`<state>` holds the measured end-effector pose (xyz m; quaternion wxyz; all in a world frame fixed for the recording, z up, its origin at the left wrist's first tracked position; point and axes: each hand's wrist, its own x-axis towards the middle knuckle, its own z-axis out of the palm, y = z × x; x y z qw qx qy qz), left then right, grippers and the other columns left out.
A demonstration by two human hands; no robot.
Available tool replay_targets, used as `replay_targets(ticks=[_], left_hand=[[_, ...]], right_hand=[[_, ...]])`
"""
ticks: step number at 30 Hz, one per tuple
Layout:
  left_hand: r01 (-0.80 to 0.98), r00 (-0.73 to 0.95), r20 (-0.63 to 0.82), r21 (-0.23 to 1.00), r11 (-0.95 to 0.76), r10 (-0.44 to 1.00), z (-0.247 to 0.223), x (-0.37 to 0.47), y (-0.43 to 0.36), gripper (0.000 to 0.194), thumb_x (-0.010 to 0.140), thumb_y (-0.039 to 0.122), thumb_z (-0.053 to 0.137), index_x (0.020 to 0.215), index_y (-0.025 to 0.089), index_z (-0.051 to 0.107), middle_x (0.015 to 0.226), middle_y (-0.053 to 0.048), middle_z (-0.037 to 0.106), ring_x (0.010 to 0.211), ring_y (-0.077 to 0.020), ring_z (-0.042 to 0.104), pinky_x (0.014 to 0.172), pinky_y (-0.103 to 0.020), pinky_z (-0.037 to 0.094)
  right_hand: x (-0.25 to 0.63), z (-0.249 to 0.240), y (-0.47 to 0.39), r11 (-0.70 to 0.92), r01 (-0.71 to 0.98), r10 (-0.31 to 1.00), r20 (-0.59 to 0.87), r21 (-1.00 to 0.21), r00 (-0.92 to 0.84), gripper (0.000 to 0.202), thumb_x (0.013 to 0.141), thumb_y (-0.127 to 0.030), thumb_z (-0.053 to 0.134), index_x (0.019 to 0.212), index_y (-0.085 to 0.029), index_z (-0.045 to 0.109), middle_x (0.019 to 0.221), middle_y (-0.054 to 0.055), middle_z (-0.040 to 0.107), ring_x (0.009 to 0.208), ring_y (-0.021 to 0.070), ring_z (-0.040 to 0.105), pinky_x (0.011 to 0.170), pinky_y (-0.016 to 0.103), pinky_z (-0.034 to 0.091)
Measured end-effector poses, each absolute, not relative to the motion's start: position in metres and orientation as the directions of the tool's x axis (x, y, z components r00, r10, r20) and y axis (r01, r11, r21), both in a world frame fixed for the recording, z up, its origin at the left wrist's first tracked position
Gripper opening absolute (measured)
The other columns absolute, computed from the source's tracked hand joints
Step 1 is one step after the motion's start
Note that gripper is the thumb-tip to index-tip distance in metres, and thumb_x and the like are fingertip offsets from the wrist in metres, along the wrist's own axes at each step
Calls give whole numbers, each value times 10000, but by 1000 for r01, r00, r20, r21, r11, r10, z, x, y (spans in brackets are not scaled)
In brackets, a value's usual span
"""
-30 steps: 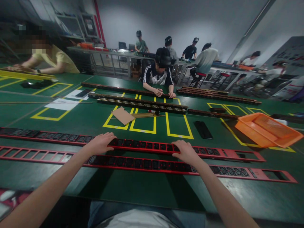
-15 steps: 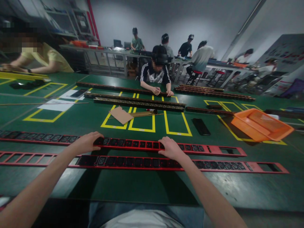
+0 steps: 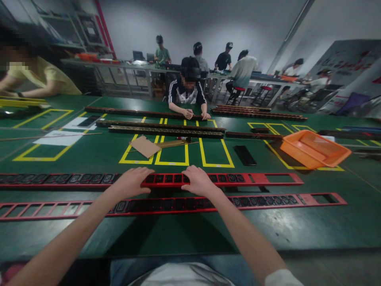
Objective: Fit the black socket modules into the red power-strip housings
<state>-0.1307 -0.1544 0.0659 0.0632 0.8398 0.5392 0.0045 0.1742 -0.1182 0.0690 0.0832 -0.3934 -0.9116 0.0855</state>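
A long red strip (image 3: 276, 179) with black sockets lies across the green table, slightly raised at its right part, with a shadow under it. My left hand (image 3: 133, 183) grips this strip near its middle, thumb on the near edge and fingers over the far edge. Close to its right, my right hand (image 3: 196, 181) clasps the same strip in the same way. Nearer to me lies a second red strip (image 3: 321, 199), with sockets in its middle and right part and open slots at its left. My right forearm passes over it.
Beyond lie dark bars (image 3: 166, 130), brown cardboard (image 3: 145, 147), a black phone-like slab (image 3: 245, 155), white papers (image 3: 58, 137) and an orange basket (image 3: 315, 150). A person (image 3: 187, 93) works across the table; another (image 3: 44, 79) sits at the left.
My left hand has moved right along the far strip, closer to my right hand. The far strip now sits apart from the table at its right part. The camera view has shifted slightly.
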Motion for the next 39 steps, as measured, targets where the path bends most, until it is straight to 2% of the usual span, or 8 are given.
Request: replay_targets(ticks=[3,6,11,16,21,25,30,39], left_hand=[[867,486,-37,144,-476,873,64,-85,-147,669,737,420,707,1333,219,478,1256,-101,621,1136,-273,581,945,-370,432],[877,472,-56,134,-462,880,58,-67,-139,459,741,339,692,1155,198,554,1127,-98,660,1024,-258,626,872,-347,464],[892,447,-87,116,-436,890,52,-90,-134,333,765,325,634,1069,216,553,1057,-74,663,974,-251,636,766,-326,477],[900,414,-108,196,-389,904,38,-134,-132,457,764,338,637,1195,234,530,1160,-68,642,1073,-252,615,862,-339,470],[912,373,-132,234,-336,919,26,-166,-134,492,766,372,636,1223,217,542,1184,-90,624,1094,-270,594,910,-378,463],[897,394,-130,273,-349,910,22,-171,-137,466,770,360,635,1203,207,556,1187,-97,609,1113,-273,572,922,-389,465],[881,410,-108,302,-363,906,18,-169,-137,453,786,371,634,1199,202,556,1200,-95,595,1135,-266,551,979,-387,439],[940,319,-135,168,-296,938,14,-169,-131,526,774,482,629,1220,207,590,1217,-107,571,1133,-301,532,912,-414,440]], right_hand=[[150,66,-120,677,703,732,99,-218,-674,502,760,-450,773,1157,-176,635,1095,88,632,1079,264,549,910,402,442],[131,65,-122,670,708,739,108,-223,-665,468,768,-433,767,1142,-186,632,1085,88,630,1096,262,541,929,402,426],[137,75,-132,628,739,778,218,-243,-590,596,817,-340,715,1355,-233,481,1328,107,536,1234,274,460,989,444,390],[205,76,-139,524,823,834,329,-218,-443,514,849,-260,634,1344,-231,498,1438,112,452,1324,289,378,1080,491,314],[271,49,-136,357,916,924,211,-181,-319,511,834,-282,625,1332,-239,519,1444,112,458,1313,312,412,1101,553,271],[291,30,-131,333,927,942,98,-175,-320,529,856,-320,596,1371,-263,487,1470,100,451,1358,306,383,1126,611,171],[298,18,-118,321,920,946,30,-224,-323,481,875,-331,584,1343,-253,507,1380,100,550,1308,296,453,1108,651,152],[298,6,-108,325,911,944,32,-254,-328,448,848,-271,635,1285,-241,541,1324,78,588,1267,268,494,1117,572,213]])
